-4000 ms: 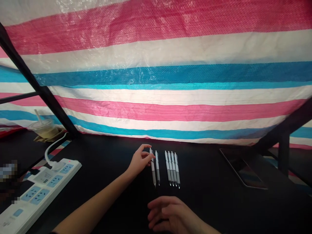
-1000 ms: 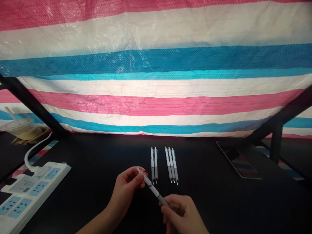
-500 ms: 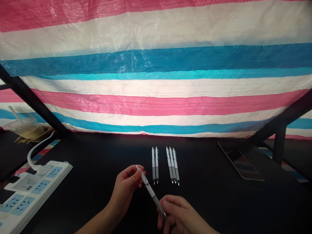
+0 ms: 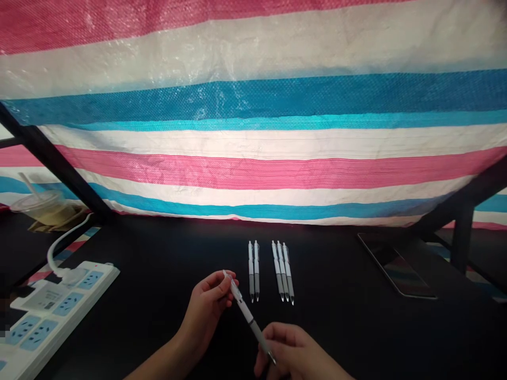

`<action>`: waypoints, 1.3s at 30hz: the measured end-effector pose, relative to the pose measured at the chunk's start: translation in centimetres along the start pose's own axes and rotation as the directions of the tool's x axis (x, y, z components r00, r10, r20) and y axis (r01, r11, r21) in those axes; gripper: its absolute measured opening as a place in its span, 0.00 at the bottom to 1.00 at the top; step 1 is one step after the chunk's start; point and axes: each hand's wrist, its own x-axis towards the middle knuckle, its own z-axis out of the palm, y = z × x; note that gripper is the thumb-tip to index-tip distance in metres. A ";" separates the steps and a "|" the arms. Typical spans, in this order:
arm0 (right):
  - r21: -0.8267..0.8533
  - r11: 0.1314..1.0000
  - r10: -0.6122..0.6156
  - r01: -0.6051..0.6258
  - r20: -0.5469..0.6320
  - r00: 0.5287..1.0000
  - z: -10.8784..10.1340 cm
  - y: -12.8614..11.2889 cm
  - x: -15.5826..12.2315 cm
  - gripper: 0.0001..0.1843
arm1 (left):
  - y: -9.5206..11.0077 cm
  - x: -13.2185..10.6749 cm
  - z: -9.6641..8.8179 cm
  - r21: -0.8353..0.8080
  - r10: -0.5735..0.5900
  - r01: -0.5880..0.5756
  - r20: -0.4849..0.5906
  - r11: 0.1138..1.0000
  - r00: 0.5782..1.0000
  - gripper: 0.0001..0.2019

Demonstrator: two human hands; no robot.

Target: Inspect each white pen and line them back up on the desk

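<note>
A white pen (image 4: 246, 312) with a grey grip and a silver tip slants between my two hands, tip down to the right. My left hand (image 4: 209, 303) pinches its clicker end between thumb and fingers. Around the grey grip near the tip, the fingers of my right hand (image 4: 291, 348) are closed; some of them are hidden behind the hand. Beyond the held pen, a pair of matching pens (image 4: 254, 270) lies side by side on the black table (image 4: 166, 258). Just right of that pair lies a group of three more pens (image 4: 282, 272), all with tips toward me.
At the left is a white power strip (image 4: 59, 311) with a plugged-in cable. A plastic cup with a straw (image 4: 41, 207) stands behind it. A dark tablet or phone (image 4: 396, 266) lies at the right. Striped sheeting (image 4: 253, 142) hangs behind the table between black frame bars.
My right hand has shifted slightly at the tip end of the pen, and more of the silver tip shows. My left hand keeps its pinch. The whole view has shifted a little.
</note>
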 end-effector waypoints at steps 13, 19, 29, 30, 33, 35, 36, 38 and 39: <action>-0.018 0.997 -0.068 0.069 0.031 0.997 -1.2 0.0 0.7 0.23 | 0.0 0.1 0.2 -0.034 -0.008 0.007 -0.010 0.999 1.000 0.10; -0.008 0.997 -0.071 0.072 0.046 0.996 -1.6 0.5 1.3 0.28 | -0.3 0.3 0.0 -0.046 -0.004 0.003 -0.027 0.999 1.000 0.09; 0.013 0.999 -0.053 0.053 0.006 0.999 -1.7 0.5 1.3 0.29 | 0.2 0.1 0.2 -0.071 -0.009 0.006 -0.042 0.997 0.999 0.08; 0.015 0.999 -0.034 0.034 0.002 0.999 -1.7 0.5 1.3 0.30 | 0.2 0.1 0.2 -0.074 -0.005 0.001 -0.044 0.997 0.999 0.09; -0.023 1.000 0.006 -0.007 -0.014 1.000 -1.6 0.5 1.4 0.32 | 0.2 0.1 0.1 -0.076 -0.003 0.000 -0.043 0.997 0.999 0.08; -0.076 0.997 -0.024 0.022 -0.027 0.999 -1.4 0.3 1.2 0.28 | 0.1 0.1 0.1 -0.075 -0.009 0.006 -0.032 0.997 0.999 0.08; -0.090 0.995 -0.045 0.042 -0.035 0.998 -1.3 0.1 1.1 0.26 | 0.1 0.0 0.1 -0.073 -0.008 0.006 -0.025 0.997 1.000 0.08; -0.080 0.994 -0.072 0.068 -0.045 0.996 -1.0 -0.3 0.7 0.23 | 0.1 0.0 0.1 -0.067 0.012 -0.014 -0.023 0.998 1.000 0.08; -0.066 0.995 -0.077 0.074 -0.038 0.996 -0.9 -0.5 0.5 0.22 | 0.2 -0.1 0.1 -0.063 0.026 -0.028 -0.025 0.998 0.999 0.08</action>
